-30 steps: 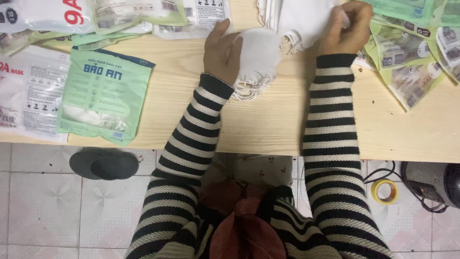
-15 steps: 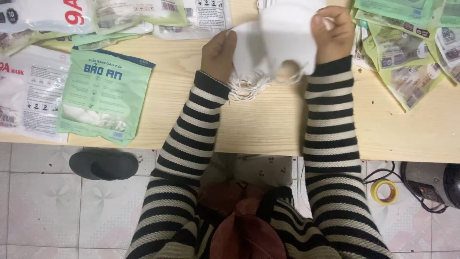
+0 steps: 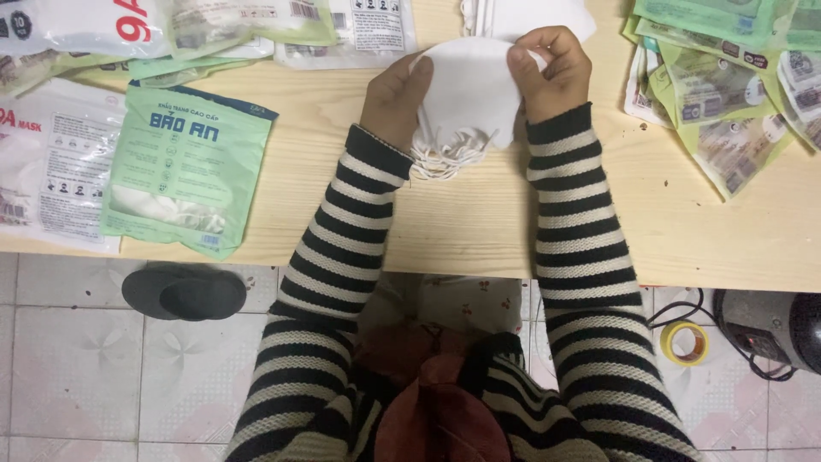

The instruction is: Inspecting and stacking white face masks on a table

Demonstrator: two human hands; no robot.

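Both of my hands hold a small stack of white face masks (image 3: 472, 94) just above the light wooden table (image 3: 479, 222). My left hand (image 3: 395, 101) grips the stack's left edge, thumb on top. My right hand (image 3: 549, 70) pinches its upper right edge. White ear loops (image 3: 446, 152) hang in a bunch from the stack's lower side. Behind it, at the table's far edge, lies another pile of white masks (image 3: 530, 15). I wear black-and-white striped sleeves.
A green mask pouch (image 3: 184, 167) lies left of my arms, with white and clear packets (image 3: 51, 162) beyond it. Several green empty pouches (image 3: 727, 94) are heaped at the right. On the tiled floor: a dark slipper (image 3: 184, 293), a yellow tape roll (image 3: 684, 342), a dark appliance (image 3: 774, 329).
My right hand came down from the far pile with a mask and laid it on the stack in my left hand; both hands now close on the stack together.
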